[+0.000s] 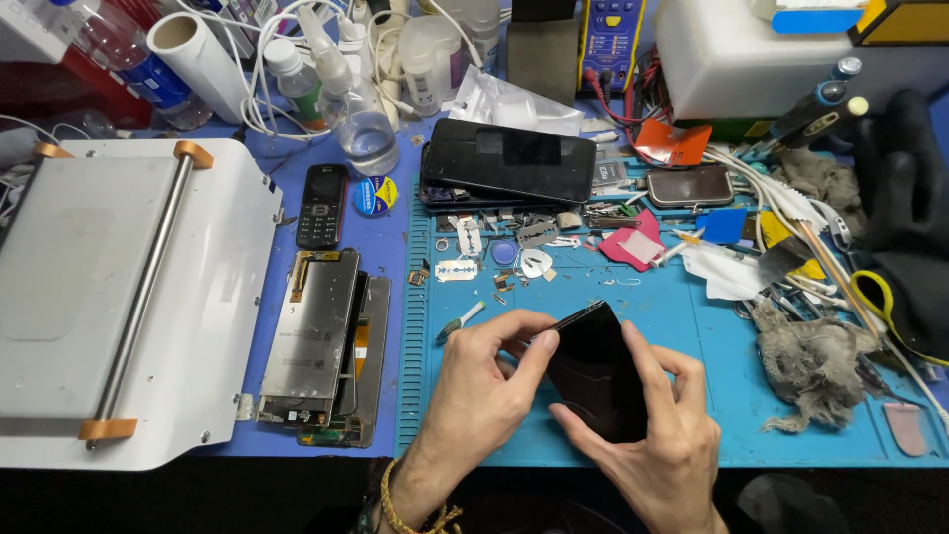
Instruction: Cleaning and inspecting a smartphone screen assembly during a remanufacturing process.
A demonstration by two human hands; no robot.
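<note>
While both hands grasp the black phone screen [595, 371] just above the blue work mat [692, 415], the left hand [484, 386] pinching its upper left edge and the right hand [657, 435] cradling its lower right, the thin glass could crack if twisted, or slip onto the razor blade [457, 270] lying beyond it. Farther beyond the screen sits a round blue-and-yellow sticker disc [375, 195]; to its upper right, pink pads [633, 242] and an orange triangular card [672, 141].
</note>
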